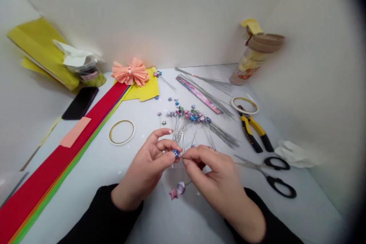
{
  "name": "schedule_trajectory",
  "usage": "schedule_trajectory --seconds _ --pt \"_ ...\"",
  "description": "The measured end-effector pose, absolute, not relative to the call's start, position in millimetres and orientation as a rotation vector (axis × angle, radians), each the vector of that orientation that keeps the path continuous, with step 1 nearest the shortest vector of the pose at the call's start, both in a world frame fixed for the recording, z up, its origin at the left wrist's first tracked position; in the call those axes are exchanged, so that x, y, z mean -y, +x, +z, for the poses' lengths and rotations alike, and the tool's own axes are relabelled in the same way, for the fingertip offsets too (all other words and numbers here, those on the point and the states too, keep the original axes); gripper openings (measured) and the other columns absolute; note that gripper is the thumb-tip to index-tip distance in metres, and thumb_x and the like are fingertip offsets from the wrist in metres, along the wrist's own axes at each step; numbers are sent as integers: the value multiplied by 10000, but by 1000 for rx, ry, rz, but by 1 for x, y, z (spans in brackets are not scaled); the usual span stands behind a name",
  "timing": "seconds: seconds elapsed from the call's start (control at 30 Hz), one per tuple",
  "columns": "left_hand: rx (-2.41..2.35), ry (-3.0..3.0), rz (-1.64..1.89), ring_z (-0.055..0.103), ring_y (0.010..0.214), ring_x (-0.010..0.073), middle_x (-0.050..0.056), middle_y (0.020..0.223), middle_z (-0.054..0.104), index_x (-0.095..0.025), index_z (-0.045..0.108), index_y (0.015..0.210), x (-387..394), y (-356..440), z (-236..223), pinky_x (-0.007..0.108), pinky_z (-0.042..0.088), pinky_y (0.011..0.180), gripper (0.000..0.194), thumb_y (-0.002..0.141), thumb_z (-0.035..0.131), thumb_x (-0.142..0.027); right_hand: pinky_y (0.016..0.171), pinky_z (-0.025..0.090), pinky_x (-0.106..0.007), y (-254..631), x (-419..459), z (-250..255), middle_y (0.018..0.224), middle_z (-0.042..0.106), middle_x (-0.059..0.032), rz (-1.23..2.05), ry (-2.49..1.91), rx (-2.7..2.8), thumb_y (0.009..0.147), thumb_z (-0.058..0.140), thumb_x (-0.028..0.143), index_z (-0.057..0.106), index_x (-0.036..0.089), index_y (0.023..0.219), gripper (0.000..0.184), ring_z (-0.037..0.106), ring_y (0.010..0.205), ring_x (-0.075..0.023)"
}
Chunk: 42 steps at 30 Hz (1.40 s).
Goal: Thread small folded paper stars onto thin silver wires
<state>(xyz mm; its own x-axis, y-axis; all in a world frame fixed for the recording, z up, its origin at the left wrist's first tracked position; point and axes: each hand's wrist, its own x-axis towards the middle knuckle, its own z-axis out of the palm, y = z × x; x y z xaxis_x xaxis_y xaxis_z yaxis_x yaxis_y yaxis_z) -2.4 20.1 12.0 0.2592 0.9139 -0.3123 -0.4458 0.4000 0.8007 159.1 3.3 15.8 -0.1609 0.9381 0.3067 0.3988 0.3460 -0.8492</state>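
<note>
A small blue patterned paper star (175, 154) is pinched between the thumb and fingers of my left hand (150, 160). Close beside it, the thumb and forefinger of my right hand (215, 173) are pressed together on what looks like a thin wire, mostly hidden by the fingertips. Below my hands are a pink star (173, 193) and a lilac star (181, 187), with a wire running from the lilac one toward my right hand; whether it is held there I cannot tell. Beyond my fingers lies a bunch of coloured stars (190, 115) on wire stems.
Scissors (265, 167), yellow-black pliers (253, 127) and a tape roll (244, 105) lie at right, near a lidded cup (254, 59). Wires (211, 93) lie behind. Leftward are another tape roll (122, 132), red paper strips (65, 156), a phone (80, 103) and a peach bow (130, 72).
</note>
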Motion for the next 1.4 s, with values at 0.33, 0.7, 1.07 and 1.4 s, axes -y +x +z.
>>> schedule_trajectory --seconds 0.33,0.7,1.07,1.4 --pt "-1083 976 1025 630 735 102 -1 811 712 -221 514 1106 -19 -6 21 172 478 670 415 756 698 -96 588 404 -246 162 -4 11 650 596 -1 624 -1186 1898 867 524 113 655 181 842 150 550 615 -133" --pt "-1184 1169 938 698 674 141 24 814 725 -212 496 1118 -16 -7 22 233 556 679 461 727 715 -104 628 431 -277 161 -5 6 709 601 -42 556 -1198 1997 907 442 142 617 176 771 225 544 681 -167" --pt "-1222 1186 853 718 669 170 35 828 730 -216 491 1071 -14 -7 21 260 584 663 423 724 721 -137 627 436 -300 162 -4 4 718 611 -63 485 -1108 2083 925 409 138 642 155 811 260 549 692 -186" --pt "-1248 1218 875 705 727 134 11 819 717 -213 448 1114 -17 -8 21 208 560 676 434 753 680 -148 720 464 -290 161 -6 1 826 632 -62 557 -1102 1995 903 466 99 619 157 913 164 586 794 -181"
